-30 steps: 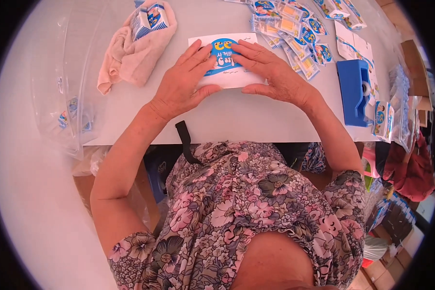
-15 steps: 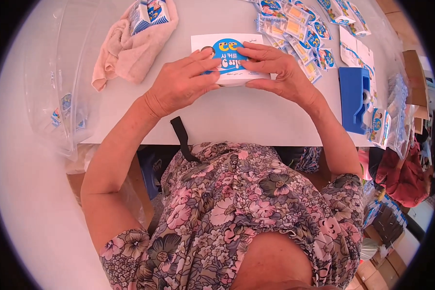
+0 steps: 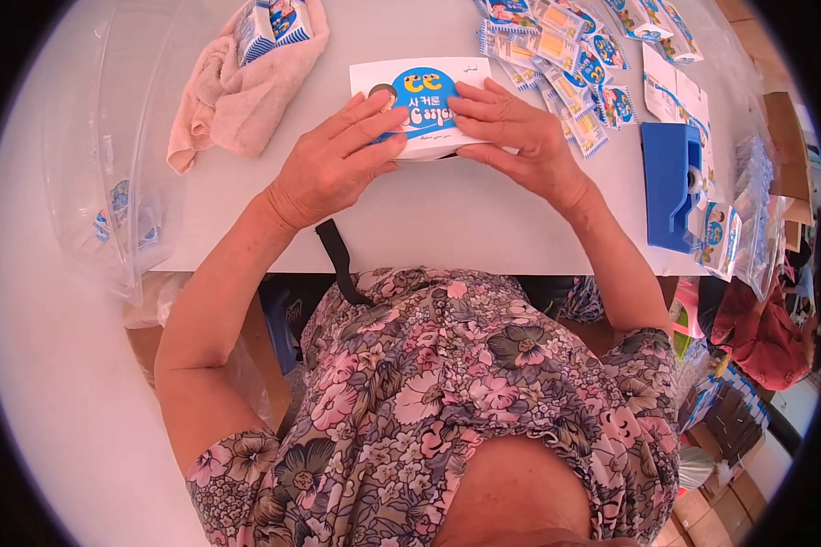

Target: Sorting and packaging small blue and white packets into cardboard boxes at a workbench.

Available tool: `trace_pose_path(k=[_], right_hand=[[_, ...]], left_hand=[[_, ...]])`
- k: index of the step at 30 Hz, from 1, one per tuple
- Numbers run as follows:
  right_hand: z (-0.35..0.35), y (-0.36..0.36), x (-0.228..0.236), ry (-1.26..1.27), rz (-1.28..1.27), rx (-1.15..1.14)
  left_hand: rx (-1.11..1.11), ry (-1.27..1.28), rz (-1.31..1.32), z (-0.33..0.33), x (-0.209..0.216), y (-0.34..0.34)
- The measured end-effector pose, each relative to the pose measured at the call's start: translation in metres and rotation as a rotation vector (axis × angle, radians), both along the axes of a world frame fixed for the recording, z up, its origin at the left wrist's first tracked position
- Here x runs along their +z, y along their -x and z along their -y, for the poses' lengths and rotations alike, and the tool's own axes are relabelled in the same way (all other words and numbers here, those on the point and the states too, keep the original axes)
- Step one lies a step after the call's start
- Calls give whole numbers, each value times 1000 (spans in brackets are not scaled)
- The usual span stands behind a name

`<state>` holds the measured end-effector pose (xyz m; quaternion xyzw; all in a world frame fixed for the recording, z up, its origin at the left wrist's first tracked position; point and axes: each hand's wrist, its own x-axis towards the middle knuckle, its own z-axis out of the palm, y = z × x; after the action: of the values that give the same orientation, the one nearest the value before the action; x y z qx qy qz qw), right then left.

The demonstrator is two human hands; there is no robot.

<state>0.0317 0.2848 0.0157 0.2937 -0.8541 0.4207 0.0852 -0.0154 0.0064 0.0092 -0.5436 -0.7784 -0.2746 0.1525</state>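
White-and-blue box [image 3: 426, 102] lies between left hand [image 3: 337, 155] and right hand [image 3: 523, 135], partly covered by the fingers of both. Left of grip: pink towel [image 3: 246, 114], well apart; on the near side, pale tabletop [image 3: 447, 214] runs to its edge; right, packet pile [image 3: 561, 53] near, blue tape dispenser [image 3: 666, 187] farther out. Both hands grip the box, fingers across its top, thumbs by its near side.
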Motion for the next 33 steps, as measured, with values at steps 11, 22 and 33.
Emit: trace_pose_path(k=[11, 22, 33], right_hand=[[-8, 10, -16, -169, -359, 24], [-6, 11, -21, -165, -353, 17], [-26, 7, -31, -102, -408, -11]], left_hand=[[90, -23, -116, -13, -8, 1], [72, -61, 16, -10, -10, 2], [130, 71, 0, -65, 0, 23]])
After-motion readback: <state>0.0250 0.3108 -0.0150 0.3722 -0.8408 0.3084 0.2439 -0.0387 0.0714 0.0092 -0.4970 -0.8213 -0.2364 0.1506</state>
